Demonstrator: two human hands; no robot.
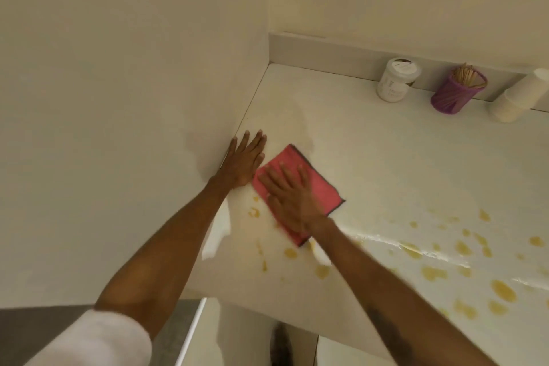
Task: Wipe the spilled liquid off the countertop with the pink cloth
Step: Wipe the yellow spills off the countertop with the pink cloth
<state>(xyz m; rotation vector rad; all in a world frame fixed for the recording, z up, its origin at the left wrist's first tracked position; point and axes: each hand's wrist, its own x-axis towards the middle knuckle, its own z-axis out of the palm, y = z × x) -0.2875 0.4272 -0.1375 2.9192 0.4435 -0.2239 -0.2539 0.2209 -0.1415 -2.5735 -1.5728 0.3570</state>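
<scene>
One pink cloth (297, 192) lies diagonally.

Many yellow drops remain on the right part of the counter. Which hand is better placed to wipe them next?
The right hand. It lies flat on the pink cloth, on the side of the drops. The left hand is bare, flat on the counter by the wall, farther from them.

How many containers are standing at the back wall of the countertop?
3. A white jar stands furthest left, a purple holder with wooden sticks in the middle, and a stack of white cups at the right frame edge. More may be hidden beyond it.
</scene>
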